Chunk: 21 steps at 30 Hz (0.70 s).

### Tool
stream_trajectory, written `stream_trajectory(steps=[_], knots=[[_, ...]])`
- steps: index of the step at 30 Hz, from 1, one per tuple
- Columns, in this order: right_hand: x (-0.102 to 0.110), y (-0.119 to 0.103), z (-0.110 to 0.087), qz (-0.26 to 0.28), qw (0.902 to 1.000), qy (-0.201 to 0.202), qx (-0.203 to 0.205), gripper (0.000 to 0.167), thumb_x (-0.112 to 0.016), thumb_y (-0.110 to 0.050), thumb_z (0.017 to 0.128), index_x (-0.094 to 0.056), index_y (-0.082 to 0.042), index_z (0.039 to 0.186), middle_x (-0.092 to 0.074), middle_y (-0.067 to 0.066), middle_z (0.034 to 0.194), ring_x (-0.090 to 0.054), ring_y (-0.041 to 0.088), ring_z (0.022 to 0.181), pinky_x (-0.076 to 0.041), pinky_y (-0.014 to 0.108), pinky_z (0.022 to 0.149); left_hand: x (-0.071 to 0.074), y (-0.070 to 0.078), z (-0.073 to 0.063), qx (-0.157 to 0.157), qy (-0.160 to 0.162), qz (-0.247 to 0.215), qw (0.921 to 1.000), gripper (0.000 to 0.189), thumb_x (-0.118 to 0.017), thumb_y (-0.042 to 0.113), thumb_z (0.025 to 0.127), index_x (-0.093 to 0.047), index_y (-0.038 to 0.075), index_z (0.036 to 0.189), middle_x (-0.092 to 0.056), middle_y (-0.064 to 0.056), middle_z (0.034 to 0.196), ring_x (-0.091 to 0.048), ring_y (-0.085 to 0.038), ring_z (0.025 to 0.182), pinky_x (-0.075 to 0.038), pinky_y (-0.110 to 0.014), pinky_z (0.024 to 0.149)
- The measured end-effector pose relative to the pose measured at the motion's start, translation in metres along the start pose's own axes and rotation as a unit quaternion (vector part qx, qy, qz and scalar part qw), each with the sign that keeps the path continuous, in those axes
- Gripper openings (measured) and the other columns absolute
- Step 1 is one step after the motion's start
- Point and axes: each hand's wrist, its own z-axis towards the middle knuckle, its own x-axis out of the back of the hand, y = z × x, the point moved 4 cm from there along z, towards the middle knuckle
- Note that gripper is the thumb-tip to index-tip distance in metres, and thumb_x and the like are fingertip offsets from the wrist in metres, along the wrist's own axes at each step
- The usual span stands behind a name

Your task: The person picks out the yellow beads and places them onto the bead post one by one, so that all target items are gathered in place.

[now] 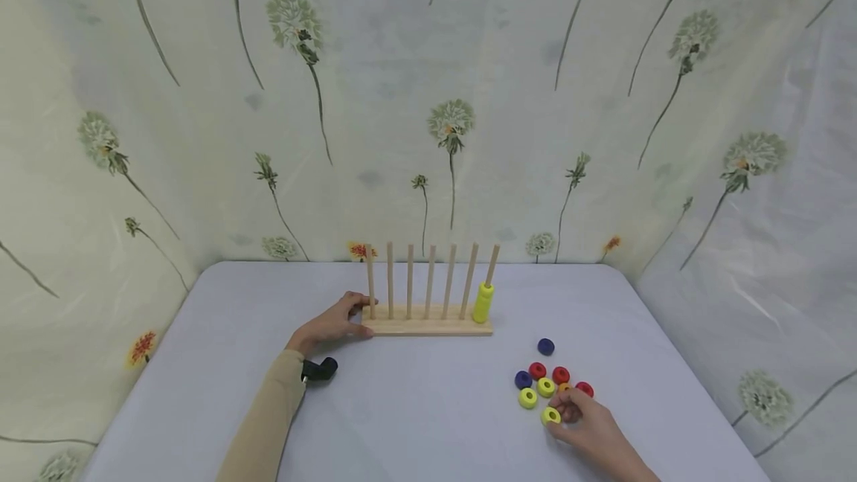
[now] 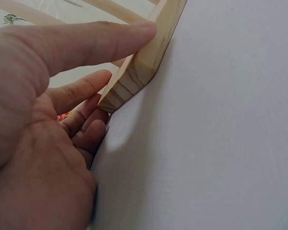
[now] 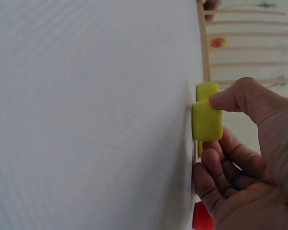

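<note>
Over there, the person's left hand [image 1: 332, 324] grips the left end of a pale wooden rack [image 1: 428, 329] with seven pegs, thumb in front and fingers behind; yellow beads [image 1: 482, 303] sit stacked on the rightmost peg. The right hand [image 1: 591, 428] pinches a round, holed yellow bead [image 1: 551, 416] between thumb and fingers, beside loose red beads [image 1: 561, 376], dark blue beads [image 1: 545, 346] and more yellow ones on the white tabletop [image 1: 415, 415].

Rack [image 1: 418, 327] on table [image 1: 415, 407], loose beads [image 1: 541, 390] front right, cloth [image 1: 375, 132] behind
</note>
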Motion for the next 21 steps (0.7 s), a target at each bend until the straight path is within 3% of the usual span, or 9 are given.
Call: stream_trajectory(steps=[11,21], knots=[[0.0,-0.003,0.0,0.016,0.9999,-0.003,-0.003,0.039,-0.083,-0.016,0.072,-0.061,-0.004,0.103,-0.059,0.0,0.088,-0.051,0.015,0.082,-0.046,0.021,0.066,-0.001,-0.001,0.001,-0.005,0.001,-0.008,1.0,0.063,-0.083,0.025,0.076,-0.054,0.013,0.13,-0.039,-0.009,0.135,-0.038,-0.029,0.13,-0.026,-0.051,0.113],[0.014,-0.021,0.006,0.041,0.9983,0.008,0.04,0.032,-0.075,-0.01,0.078,-0.061,-0.008,0.107,-0.055,0.001,0.09,-0.049,0.015,0.085,-0.043,0.022,0.068,0.0,0.0,0.001,-0.006,0.003,-0.003,1.0,0.063,-0.083,0.026,0.076,-0.054,0.014,0.131,-0.039,-0.009,0.135,-0.038,-0.029,0.13,-0.026,-0.052,0.113]])
